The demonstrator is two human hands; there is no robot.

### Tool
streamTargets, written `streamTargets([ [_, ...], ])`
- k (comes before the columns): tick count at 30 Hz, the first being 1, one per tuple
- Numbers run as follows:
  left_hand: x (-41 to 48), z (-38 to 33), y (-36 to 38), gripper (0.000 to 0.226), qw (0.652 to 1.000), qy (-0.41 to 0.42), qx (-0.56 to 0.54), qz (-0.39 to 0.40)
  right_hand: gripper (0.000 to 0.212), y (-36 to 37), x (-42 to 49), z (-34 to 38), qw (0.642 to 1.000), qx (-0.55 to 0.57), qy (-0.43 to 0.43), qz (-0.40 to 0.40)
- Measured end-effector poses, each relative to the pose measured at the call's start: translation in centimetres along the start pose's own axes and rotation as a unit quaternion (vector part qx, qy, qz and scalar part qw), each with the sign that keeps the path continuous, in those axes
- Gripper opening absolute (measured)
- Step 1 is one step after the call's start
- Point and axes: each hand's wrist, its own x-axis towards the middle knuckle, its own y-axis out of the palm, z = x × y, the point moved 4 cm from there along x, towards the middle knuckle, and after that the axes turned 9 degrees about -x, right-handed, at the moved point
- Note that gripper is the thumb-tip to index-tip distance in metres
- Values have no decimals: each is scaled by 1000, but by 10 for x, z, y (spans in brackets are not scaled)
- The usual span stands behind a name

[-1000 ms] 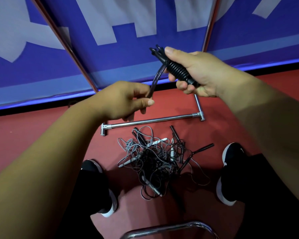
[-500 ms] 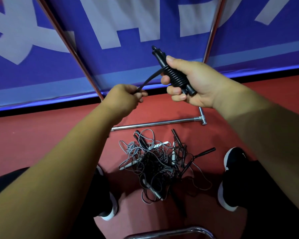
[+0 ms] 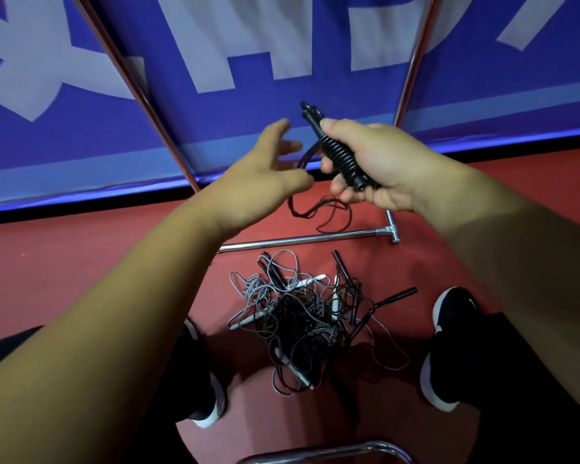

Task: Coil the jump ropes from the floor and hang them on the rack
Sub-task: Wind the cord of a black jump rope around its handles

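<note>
Letting go of the rope, the left hand (image 3: pixel 262 182) now spreads its fingers wide and holds nothing. The right hand (image 3: pixel 382 162) wraps tight around the black jump rope (image 3: pixel 340 157), high above the silver rack bar (image 3: pixel 315 238). Its loose end dangles just over that bar. More ropes (image 3: pixel 302 316) lie tangled on the near side of the bar.

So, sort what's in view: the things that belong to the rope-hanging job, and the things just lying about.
Job: black jump rope gripped in the right hand; left hand, open beside it; tangled rope pile; rack.
Just there: blue banner; shoes.
</note>
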Motion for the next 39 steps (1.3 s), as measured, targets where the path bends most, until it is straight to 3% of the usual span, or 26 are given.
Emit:
streamTargets([
  [4,-7,-16,18,152,996,38,75,13,32,13,2,-12,999,47,22,8],
  [7,-7,-11,30,166,991,65,119,-8,33,23,5,-17,995,97,26,10],
  [11,-7,-14,33,157,981,85,168,-53,37,32,12,-26,991,131,37,4],
  [19,-6,-14,28,152,973,89,208,-46,59,33,11,-31,991,118,50,30],
  [23,-8,-17,29,148,967,88,236,-47,45,37,8,-30,990,129,32,37],
  [28,-9,-17,29,139,961,99,254,-53,58,39,5,-29,990,132,28,43],
  [34,-11,-23,23,147,969,77,230,-40,40,34,9,-25,991,123,4,45],
  [36,-10,-24,19,128,981,60,184,-28,36,31,8,-24,994,104,-10,43],
  [39,-6,-27,4,73,999,30,35,-17,37,26,3,-17,999,18,-33,18],
])
